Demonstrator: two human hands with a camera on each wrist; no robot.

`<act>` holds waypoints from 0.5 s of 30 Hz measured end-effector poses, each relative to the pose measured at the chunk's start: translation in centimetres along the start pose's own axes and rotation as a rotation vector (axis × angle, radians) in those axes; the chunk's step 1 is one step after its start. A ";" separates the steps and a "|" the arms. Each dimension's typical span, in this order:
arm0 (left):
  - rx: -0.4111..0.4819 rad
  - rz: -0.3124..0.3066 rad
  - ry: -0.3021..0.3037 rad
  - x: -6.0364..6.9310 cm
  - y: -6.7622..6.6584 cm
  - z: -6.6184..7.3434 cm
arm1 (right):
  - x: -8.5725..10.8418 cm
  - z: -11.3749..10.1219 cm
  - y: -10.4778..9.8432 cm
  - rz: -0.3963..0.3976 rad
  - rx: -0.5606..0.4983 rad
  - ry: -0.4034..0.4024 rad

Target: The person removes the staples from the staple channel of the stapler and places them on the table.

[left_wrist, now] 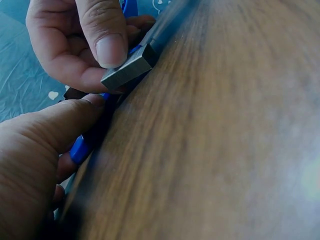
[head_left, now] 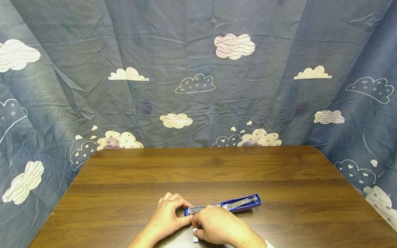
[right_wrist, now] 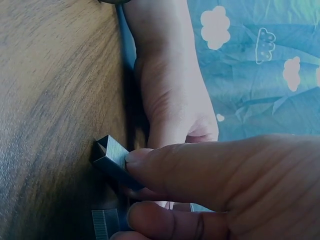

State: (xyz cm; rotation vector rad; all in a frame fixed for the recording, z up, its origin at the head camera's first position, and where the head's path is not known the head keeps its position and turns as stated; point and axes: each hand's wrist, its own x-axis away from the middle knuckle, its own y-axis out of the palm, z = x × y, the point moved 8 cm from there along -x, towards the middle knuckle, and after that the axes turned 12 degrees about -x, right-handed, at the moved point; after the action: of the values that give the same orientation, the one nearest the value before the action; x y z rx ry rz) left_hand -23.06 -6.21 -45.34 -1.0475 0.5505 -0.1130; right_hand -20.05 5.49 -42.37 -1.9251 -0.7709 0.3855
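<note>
An opened-out blue stapler lies across the front of the table, its metal channel exposed. At its left end, my left hand holds the blue tip between thumb and fingers; that blue end also shows in the left wrist view. My right hand covers the stapler's middle and pinches a strip of staples. In the right wrist view, the thumb presses this staple strip, whose hollow end faces out. A second ridged metal piece shows below it, partly cut off.
The brown wood-grain table stretches away beyond the hands to its far edge. A blue-grey cloth with cloud prints hangs behind it and along both sides.
</note>
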 end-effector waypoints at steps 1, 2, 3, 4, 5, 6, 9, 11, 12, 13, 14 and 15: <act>-0.004 -0.001 0.000 0.0 0.0 0.0 | 0.0 0.0 0.0 0.002 0.001 -0.003; -0.006 -0.003 -0.001 0.1 0.1 0.0 | 0.0 -0.1 0.0 0.003 0.004 -0.004; -0.011 -0.002 -0.001 0.1 0.1 0.0 | 0.0 -0.1 0.0 0.005 0.009 -0.006; -0.013 -0.005 -0.001 0.1 0.1 0.0 | 0.0 -0.1 0.1 0.008 0.014 -0.008; -0.014 -0.008 -0.003 0.1 0.1 0.0 | 0.0 -0.2 0.1 0.011 0.016 -0.009; -0.015 -0.011 -0.004 0.1 0.1 0.0 | 0.0 -0.2 0.1 0.016 0.018 -0.011; -0.007 -0.020 -0.006 0.1 0.1 0.1 | 0.0 -0.3 0.1 0.029 0.030 -0.021; -0.002 -0.026 -0.010 0.0 0.0 0.1 | 0.0 -0.4 0.1 0.035 0.031 -0.023; 0.000 -0.027 -0.010 0.0 0.0 0.1 | -0.1 -0.5 0.2 0.036 0.036 -0.024; 0.002 -0.028 -0.011 0.1 0.0 0.1 | -0.1 -0.5 0.2 0.035 0.039 -0.022; -0.001 -0.028 -0.012 0.1 0.0 0.1 | -0.1 -0.4 0.3 0.033 0.037 -0.019; -0.003 -0.029 -0.013 0.1 0.0 0.1 | -0.1 -0.4 0.3 0.029 0.034 -0.015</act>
State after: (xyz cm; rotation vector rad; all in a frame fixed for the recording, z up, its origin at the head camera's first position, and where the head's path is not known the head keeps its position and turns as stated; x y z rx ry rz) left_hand -22.96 -6.16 -45.38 -1.0584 0.5243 -0.1309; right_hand -19.76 5.05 -42.46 -1.9056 -0.7426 0.4286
